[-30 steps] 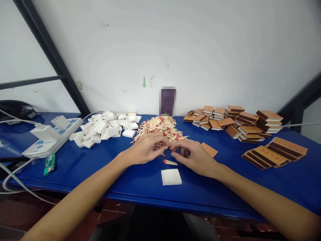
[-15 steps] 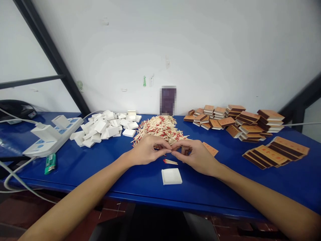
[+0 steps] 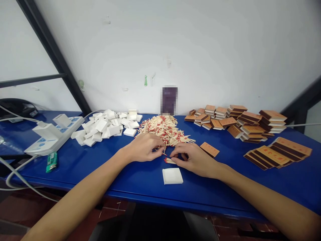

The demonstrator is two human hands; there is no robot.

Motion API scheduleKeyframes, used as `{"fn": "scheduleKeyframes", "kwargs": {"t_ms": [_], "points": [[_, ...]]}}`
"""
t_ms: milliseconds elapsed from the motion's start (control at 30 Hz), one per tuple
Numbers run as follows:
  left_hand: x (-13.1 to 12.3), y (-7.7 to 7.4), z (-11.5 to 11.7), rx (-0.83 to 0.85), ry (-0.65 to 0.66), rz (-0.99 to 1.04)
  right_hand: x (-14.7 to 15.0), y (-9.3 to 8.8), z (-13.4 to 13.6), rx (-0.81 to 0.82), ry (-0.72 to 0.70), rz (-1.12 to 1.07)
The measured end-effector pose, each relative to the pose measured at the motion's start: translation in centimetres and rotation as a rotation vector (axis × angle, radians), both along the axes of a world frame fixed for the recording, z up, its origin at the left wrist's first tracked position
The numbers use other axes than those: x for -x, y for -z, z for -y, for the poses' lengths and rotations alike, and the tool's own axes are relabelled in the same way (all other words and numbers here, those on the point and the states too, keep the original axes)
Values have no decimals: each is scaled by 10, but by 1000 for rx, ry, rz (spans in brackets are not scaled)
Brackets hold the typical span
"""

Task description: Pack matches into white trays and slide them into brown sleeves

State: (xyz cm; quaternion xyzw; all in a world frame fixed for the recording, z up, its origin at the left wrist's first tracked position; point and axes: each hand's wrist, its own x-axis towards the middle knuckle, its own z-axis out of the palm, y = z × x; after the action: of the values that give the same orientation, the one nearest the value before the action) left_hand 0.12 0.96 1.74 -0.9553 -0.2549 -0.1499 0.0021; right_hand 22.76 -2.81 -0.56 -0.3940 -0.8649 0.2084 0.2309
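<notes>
A small row of matches (image 3: 168, 160) lies on the desk (image 3: 120, 180) at the curled right hand's (image 3: 194, 160) fingertips; I cannot tell if it grips any. The left hand (image 3: 146, 147), curled beside the match pile (image 3: 163, 129), hides any hold. A white tray (image 3: 173, 176) sits nearer.

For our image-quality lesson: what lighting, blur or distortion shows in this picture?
Head view: even light on the wall, floor dim below; match pile fairly crisp; a pixelated patch hides detail; the left dark post slants, perhaps wide-angle distortion.
</notes>
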Motion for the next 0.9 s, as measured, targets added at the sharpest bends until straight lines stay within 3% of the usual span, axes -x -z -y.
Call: {"fn": "scheduleKeyframes", "kwargs": {"t_ms": [500,900], "points": [[1,-2,0,0,-35,-68,-1,0,2,21,-23,6],[4,-7,0,111,-21,-92,-2,-2,2,75,-43,-3]]}}
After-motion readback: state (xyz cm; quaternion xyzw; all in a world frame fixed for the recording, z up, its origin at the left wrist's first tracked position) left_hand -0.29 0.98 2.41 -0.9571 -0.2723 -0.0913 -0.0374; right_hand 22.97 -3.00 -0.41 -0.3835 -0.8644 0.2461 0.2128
